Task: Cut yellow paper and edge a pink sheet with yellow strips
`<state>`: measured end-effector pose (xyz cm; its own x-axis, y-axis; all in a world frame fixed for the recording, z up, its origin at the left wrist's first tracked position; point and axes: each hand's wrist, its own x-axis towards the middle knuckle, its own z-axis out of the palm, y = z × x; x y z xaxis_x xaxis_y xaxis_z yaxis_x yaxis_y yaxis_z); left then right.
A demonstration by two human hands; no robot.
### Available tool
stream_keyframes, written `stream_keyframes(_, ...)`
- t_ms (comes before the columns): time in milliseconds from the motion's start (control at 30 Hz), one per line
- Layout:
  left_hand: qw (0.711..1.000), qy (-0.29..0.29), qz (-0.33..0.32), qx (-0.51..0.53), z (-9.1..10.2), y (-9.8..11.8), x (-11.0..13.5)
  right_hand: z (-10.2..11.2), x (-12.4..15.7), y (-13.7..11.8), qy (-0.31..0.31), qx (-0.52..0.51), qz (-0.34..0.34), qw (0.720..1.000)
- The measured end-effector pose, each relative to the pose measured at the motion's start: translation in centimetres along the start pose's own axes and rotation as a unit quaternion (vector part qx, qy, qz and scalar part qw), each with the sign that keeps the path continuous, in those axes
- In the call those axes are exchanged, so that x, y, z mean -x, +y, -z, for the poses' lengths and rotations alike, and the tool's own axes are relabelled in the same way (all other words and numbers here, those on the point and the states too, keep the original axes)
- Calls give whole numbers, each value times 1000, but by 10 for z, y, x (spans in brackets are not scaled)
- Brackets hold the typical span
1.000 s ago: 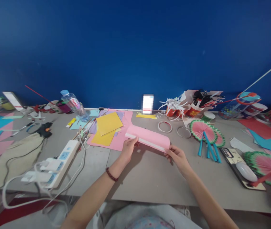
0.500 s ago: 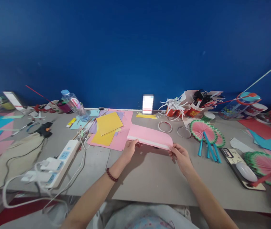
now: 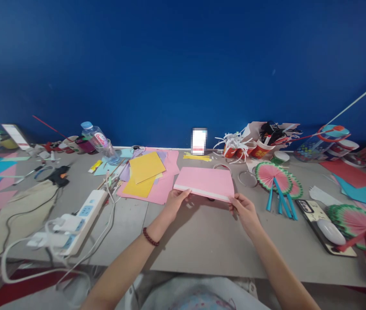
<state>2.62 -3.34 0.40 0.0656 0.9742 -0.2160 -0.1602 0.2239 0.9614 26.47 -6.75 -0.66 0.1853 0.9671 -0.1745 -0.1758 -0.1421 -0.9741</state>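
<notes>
A sheet of pink paper [image 3: 204, 180] with a white strip along its near edge is held a little above the grey table. My left hand [image 3: 178, 201] pinches its near left corner, thumb on top. At the near right corner, my right hand [image 3: 242, 206] grips it the same way. The fingers beneath the sheet are partly hidden. Left of the sheet lie yellow paper squares [image 3: 146, 167] on larger pink paper [image 3: 171, 161]. Just beyond it are yellow strips [image 3: 197, 157] and a tape roll, mostly covered by the sheet.
A white power strip [image 3: 86, 221] with cables lies to the left, near a tilted plastic bottle [image 3: 100, 144]. On the right are pink-and-green paper fans [image 3: 273, 175], a phone [image 3: 312, 215] with a white mouse [image 3: 330, 231] on it, and paper cups [image 3: 262, 149]. A blue wall [image 3: 183, 77] closes off the back.
The pink sheet has tilted so that more of its face shows, and its far edge looks straighter. Both hands keep hold of its near corners and have hardly moved.
</notes>
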Motion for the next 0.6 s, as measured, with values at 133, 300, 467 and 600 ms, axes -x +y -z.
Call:
stream_keyframes(133, 1000, -2, -1, 5, 1, -3, 0, -2, 1, -1, 11, 11, 3, 1000)
stream_keyframes(300, 999, -19, 9, 27, -5, -5, 3, -7, 4, -2, -2, 7, -10, 1000)
stream_keyframes(467, 1000, -17, 4, -22, -12, -7, 8, -14, 9, 0, -20, 36, -11, 999)
stream_keyframes(600, 1000, -23, -1, -7, -14, -7, 10, -16, 10, 1, -21, 63, -1, 998)
